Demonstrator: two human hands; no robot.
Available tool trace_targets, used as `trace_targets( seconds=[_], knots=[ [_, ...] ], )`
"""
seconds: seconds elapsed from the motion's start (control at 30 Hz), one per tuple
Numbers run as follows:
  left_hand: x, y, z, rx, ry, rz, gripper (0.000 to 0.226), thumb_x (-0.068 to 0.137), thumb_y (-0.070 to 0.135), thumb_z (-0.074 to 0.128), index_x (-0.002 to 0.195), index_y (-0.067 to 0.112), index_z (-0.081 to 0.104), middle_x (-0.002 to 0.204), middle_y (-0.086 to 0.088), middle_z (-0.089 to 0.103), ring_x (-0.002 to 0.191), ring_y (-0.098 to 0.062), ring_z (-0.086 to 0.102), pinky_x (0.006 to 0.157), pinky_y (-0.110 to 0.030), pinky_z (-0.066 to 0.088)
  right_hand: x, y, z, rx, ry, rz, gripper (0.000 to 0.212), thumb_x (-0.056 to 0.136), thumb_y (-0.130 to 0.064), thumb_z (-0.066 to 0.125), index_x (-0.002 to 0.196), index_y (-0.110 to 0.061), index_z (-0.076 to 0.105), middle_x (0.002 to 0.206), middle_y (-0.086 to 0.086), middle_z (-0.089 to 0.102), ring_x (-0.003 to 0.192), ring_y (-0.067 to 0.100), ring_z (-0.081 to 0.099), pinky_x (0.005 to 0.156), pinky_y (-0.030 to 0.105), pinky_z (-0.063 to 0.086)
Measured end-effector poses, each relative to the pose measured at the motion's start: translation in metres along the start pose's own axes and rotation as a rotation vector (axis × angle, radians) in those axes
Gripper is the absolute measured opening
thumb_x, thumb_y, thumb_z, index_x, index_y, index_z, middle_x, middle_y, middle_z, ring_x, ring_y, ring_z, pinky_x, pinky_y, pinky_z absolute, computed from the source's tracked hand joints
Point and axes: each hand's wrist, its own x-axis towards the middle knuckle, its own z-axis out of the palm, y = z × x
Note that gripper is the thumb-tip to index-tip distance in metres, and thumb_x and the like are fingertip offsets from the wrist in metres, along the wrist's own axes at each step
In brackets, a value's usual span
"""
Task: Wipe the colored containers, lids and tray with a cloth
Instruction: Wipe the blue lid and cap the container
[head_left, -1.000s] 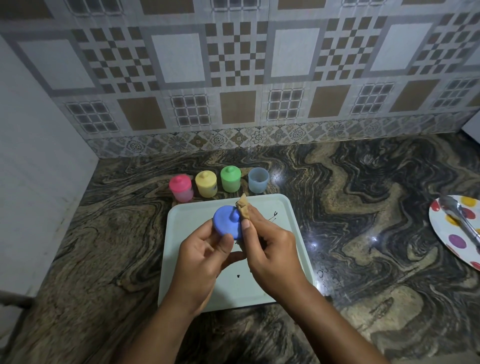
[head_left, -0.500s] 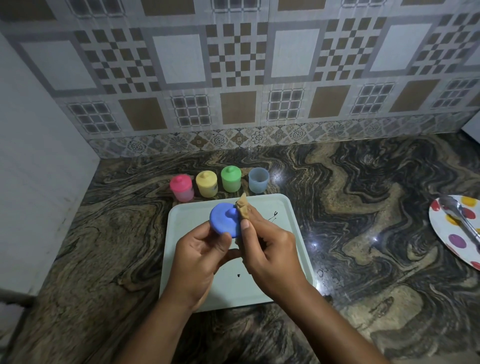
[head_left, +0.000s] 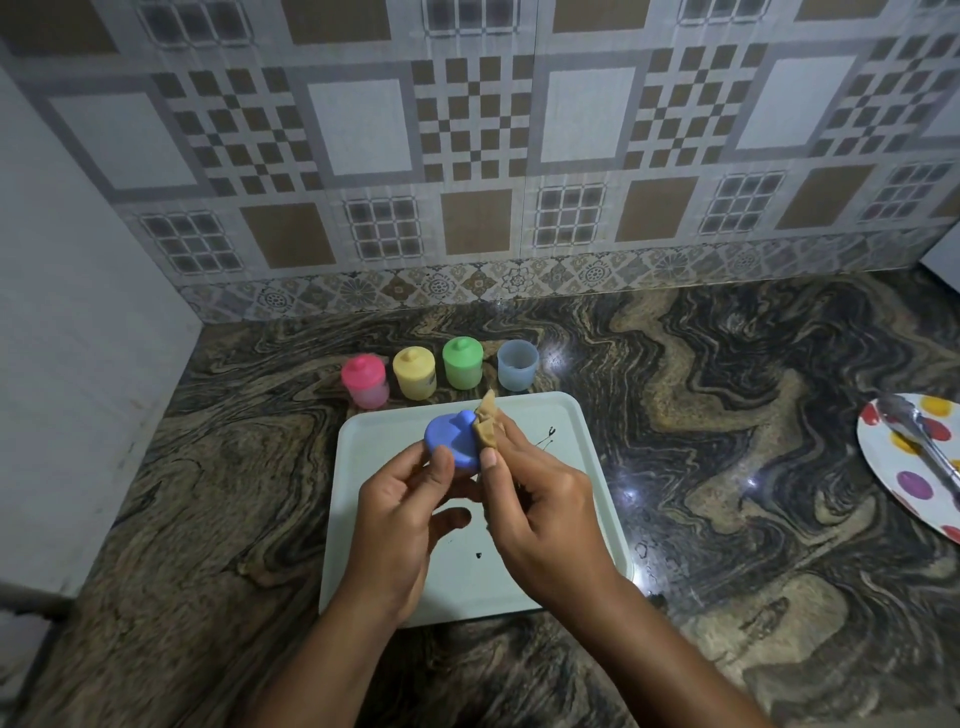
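Over the tray (head_left: 571, 467), your left hand (head_left: 400, 525) still pinches the blue lid (head_left: 449, 439), barely shifted, while your right hand (head_left: 540, 514) fingers (head_left: 488, 460) clamp the cloth (head_left: 487, 428) against its right edge.

The scene is dim and bluish overall. Small bright glints of glare sit on the polished marble countertop (head_left: 727, 467), right of the pale tray (head_left: 582, 467). Wide-angle distortion bows the tiled wall (head_left: 467, 130); corners darken.

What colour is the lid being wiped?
Blue: the lid in the left hand, head view.
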Motion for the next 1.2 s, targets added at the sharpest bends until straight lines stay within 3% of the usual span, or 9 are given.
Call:
trace_targets(
  seconds=[0.13,0.37,0.43,0.57,0.7,0.83,0.97,1.1,1.2],
  knots=[
    [0.0022,0.0039,-0.0001,-0.101,0.085,-0.035,0.033,0.088,0.036,0.058,0.092,0.011,0.079,0.078,-0.006,0.071,0.062,-0.015,0.055,0.061,-0.027,0.048,-0.0008,0.0016,0.0006,-0.001,0.002,0.003,0.035,0.105,-0.022,0.048,0.132,-0.014,0.069,0.142,0.000,0.062,0.140,0.008,0.050,0.110,0.031,0.047],
    [0.0020,0.0036,-0.0057,-0.098,0.055,-0.015,0.046,0.091,0.042,0.057,0.114,0.004,0.070,0.124,-0.015,0.069,0.123,-0.034,0.059,0.099,-0.062,0.045,-0.0056,-0.0034,0.0022,-0.065,0.026,-0.102,0.027,0.103,-0.012,0.052,0.119,-0.008,0.073,0.130,-0.006,0.065,0.136,-0.001,0.051,0.091,0.017,0.051],
    [0.0035,0.0055,-0.0057,-0.148,0.083,-0.041,0.041,0.094,0.040,0.057,0.108,0.004,0.072,0.120,-0.017,0.071,0.119,-0.032,0.062,0.098,-0.059,0.045,-0.0066,-0.0036,0.0033,-0.072,0.026,-0.120,0.027,0.103,-0.014,0.052,0.118,-0.008,0.074,0.131,-0.006,0.063,0.133,0.003,0.055,0.085,0.015,0.050],
    [0.0019,0.0083,-0.0029,-0.216,0.062,-0.056,0.040,0.100,0.034,0.046,0.110,0.006,0.072,0.118,-0.018,0.071,0.113,-0.028,0.065,0.085,-0.046,0.055,-0.0059,-0.0032,0.0041,-0.077,0.051,-0.135,0.033,0.102,-0.017,0.050,0.128,-0.008,0.070,0.141,0.006,0.061,0.142,0.007,0.046,0.106,0.022,0.048],
    [-0.0049,0.0071,-0.0009,-0.212,-0.062,0.031,0.055,0.092,0.048,0.057,0.122,0.003,0.066,0.130,-0.017,0.065,0.121,-0.029,0.062,0.082,-0.041,0.057,0.0003,-0.0068,-0.0010,-0.104,0.084,-0.174,0.031,0.101,-0.007,0.054,0.128,-0.003,0.069,0.137,0.005,0.063,0.136,-0.003,0.050,0.107,0.017,0.043],
    [-0.0042,0.0031,0.0024,-0.152,0.015,0.008,0.037,0.097,0.027,0.050,0.117,0.000,0.067,0.121,-0.017,0.069,0.115,-0.031,0.066,0.082,-0.041,0.058,-0.0013,-0.0066,0.0008,-0.103,0.065,-0.180,0.035,0.100,-0.007,0.054,0.133,-0.007,0.066,0.143,0.011,0.061,0.142,0.009,0.047,0.112,0.026,0.044],
    [-0.0022,0.0049,0.0012,-0.186,0.066,-0.070,0.047,0.089,0.041,0.051,0.114,0.007,0.071,0.117,-0.013,0.073,0.106,-0.025,0.071,0.083,-0.039,0.055,-0.0039,-0.0074,0.0013,-0.129,0.058,-0.223,0.038,0.101,-0.013,0.052,0.137,-0.004,0.062,0.147,0.015,0.055,0.143,0.009,0.045,0.111,0.021,0.042],
    [0.0000,0.0039,-0.0015,-0.147,0.014,-0.084,0.045,0.087,0.045,0.049,0.104,0.011,0.073,0.104,-0.008,0.077,0.089,-0.015,0.074,0.052,-0.017,0.046,-0.0032,-0.0024,0.0027,-0.127,0.062,-0.192,0.038,0.101,-0.015,0.051,0.135,-0.006,0.064,0.144,0.012,0.058,0.143,0.010,0.045,0.112,0.025,0.044],
    [-0.0015,0.0035,-0.0023,-0.100,-0.003,-0.023,0.053,0.085,0.052,0.056,0.112,0.008,0.071,0.116,-0.010,0.073,0.105,-0.019,0.070,0.071,-0.024,0.056,-0.0002,-0.0003,0.0022,-0.105,0.077,-0.136,0.034,0.101,-0.014,0.054,0.132,-0.009,0.067,0.141,0.008,0.062,0.141,0.008,0.047,0.112,0.029,0.046]
  ],
)
